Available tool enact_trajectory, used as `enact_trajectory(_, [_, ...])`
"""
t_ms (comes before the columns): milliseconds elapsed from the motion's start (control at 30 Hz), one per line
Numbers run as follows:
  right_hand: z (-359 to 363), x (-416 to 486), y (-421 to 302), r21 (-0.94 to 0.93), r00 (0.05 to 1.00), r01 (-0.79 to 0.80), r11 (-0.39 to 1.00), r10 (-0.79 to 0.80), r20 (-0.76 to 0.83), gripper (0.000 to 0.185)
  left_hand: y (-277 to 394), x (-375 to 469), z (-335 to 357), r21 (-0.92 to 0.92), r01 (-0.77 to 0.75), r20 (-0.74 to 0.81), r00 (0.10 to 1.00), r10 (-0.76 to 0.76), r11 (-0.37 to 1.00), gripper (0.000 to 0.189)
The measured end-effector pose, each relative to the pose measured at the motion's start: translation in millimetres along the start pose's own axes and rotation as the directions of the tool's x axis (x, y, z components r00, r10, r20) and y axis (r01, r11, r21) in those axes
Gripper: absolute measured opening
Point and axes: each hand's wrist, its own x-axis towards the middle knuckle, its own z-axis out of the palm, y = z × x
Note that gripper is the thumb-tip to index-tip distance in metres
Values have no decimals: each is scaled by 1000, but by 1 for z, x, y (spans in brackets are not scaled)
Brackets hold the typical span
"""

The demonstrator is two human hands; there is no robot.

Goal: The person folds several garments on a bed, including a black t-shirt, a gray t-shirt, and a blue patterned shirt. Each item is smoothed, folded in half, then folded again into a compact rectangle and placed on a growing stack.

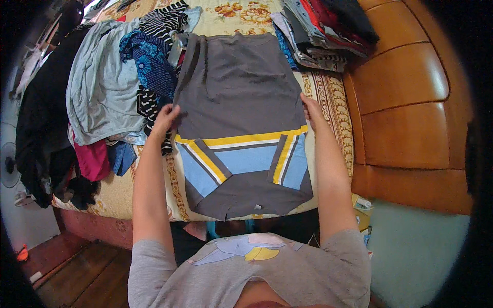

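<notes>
A dark grey short-sleeved shirt (238, 84) with yellow, white and light blue bands lies spread on the bed before me. Its collar end is nearest my body, and both sleeves are folded inward over the blue band. My left hand (166, 118) grips the shirt's left side edge, just above the yellow stripe. On the opposite side edge, my right hand (312, 109) holds the fabric with the thumb on top and fingers partly hidden. A few creases run across the shirt's far part.
Loose clothes, including a pale grey garment (104, 81) and a blue patterned one (148, 65), are heaped at left. Folded clothes (316, 34) are stacked at the far right, beside a brown wooden headboard (404, 77). A floral cover (254, 13) lies over the bed.
</notes>
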Motion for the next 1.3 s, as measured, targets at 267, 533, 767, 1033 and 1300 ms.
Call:
enact_trajectory(267, [-15,-14,33,-324,983,65,944,-116,-140,34,-34,-36,17,25,-182,-72,980,183,983,12])
enact_trajectory(533, [-21,-54,33,-99,991,-132,986,131,-18,38,-32,-64,16,-7,-110,-102,989,109,994,36])
enact_trajectory(767, [-39,-96,68,-154,994,101,983,-93,63,24,-59,-204,30,670,-469,-47,747,663,575,63])
enact_trajectory(1033, [-34,-231,111,-732,763,558,391,-589,267,45,-85,-289,24,786,-588,440,747,498,189,71])
enact_trajectory(1300, [-42,-259,115,-750,695,629,-205,-284,660,50,-103,-242,44,662,-749,645,558,522,-16,49])
